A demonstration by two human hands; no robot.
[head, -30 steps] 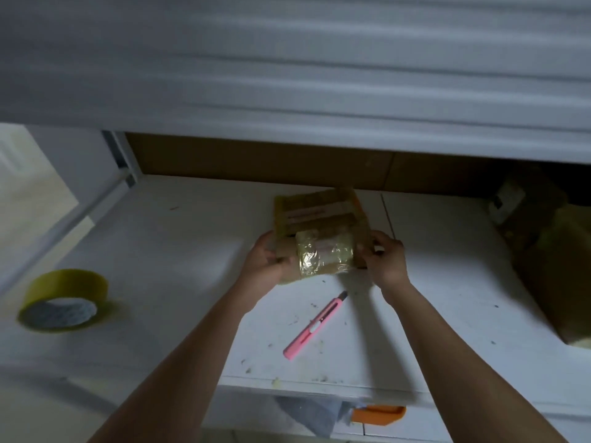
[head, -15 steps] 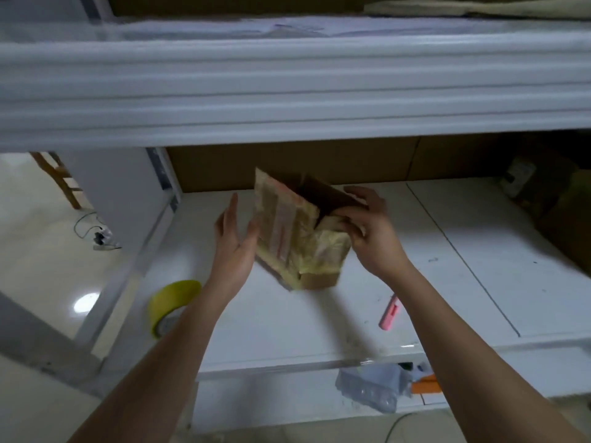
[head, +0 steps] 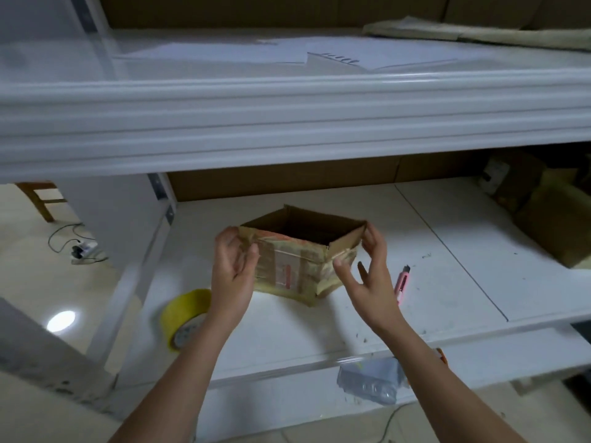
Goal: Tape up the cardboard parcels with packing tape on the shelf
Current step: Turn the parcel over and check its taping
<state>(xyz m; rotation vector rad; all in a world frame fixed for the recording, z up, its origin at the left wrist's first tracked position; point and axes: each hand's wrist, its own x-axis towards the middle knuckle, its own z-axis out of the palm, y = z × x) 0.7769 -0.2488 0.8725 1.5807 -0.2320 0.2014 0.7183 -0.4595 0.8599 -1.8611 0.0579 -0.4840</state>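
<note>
A small worn cardboard parcel (head: 287, 266), wrapped in old yellowish tape, stands on the white shelf (head: 303, 334) with its top open and dark inside. My left hand (head: 235, 273) pinches its left corner between thumb and fingers. My right hand (head: 367, 276) is spread, with the index fingertip at the top right corner and the thumb on the right face. A roll of yellow packing tape (head: 185, 318) lies at the shelf's left front, beside my left forearm.
A pink utility knife (head: 401, 281) lies just right of my right hand. Bigger cardboard boxes (head: 556, 225) fill the shelf's back right. The upper shelf beam (head: 287, 123) hangs low overhead. A grey plastic bag (head: 371, 382) lies on the lower shelf.
The parcel was lifted off the shelf, turned over in both hands, and now stands on the shelf with its open side up. My view has tilted upward.
</note>
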